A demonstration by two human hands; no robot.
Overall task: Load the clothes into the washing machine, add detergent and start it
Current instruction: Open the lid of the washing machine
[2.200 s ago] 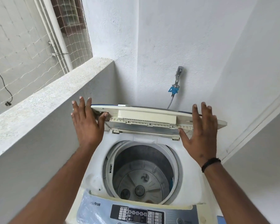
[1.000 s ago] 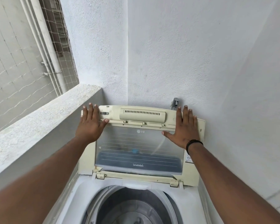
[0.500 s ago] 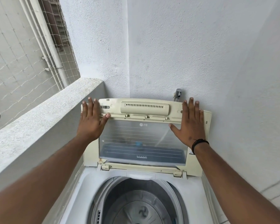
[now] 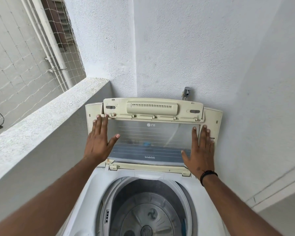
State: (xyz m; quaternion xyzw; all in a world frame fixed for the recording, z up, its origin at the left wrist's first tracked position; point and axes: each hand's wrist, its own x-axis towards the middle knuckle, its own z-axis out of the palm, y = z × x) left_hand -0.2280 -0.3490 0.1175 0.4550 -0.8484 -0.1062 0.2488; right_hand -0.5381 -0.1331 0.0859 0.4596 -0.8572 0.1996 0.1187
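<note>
Both hands now lower on a fully raised lid

Two seconds back the folding lid (image 4: 153,133) of the top-loading washing machine (image 4: 85,193) was only partly lifted, its front panel jutting out flat over the tub; now it stands upright against the rear wall (image 4: 194,48), with the clear window panel and the cream vented panel above it facing the camera. Since half a second ago both hands have slid down from the upper panel: the left hand (image 4: 99,142) lies flat on the lid's left edge, fingers (image 4: 102,123) straight and slightly apart with the thumb spread across the window, and the right hand (image 4: 200,150) lies flat on the right edge, its fingers straight and close together. Neither hand curls round anything; whether the palms press the lid or only hover at it I cannot tell. A black band (image 4: 209,176) circles the right wrist.

Below them the drum (image 4: 143,210) is open to view, with no clothes visible in the part that shows. A metal tap (image 4: 186,92) pokes out of the wall just behind the lid's top edge, and a concrete parapet (image 4: 41,125) runs along the left.

My reading: the opening step is as good as done, so loading can begin once the lid is seen to stay up. No laundry or detergent appears in this view, so both must be fetched from elsewhere
</note>
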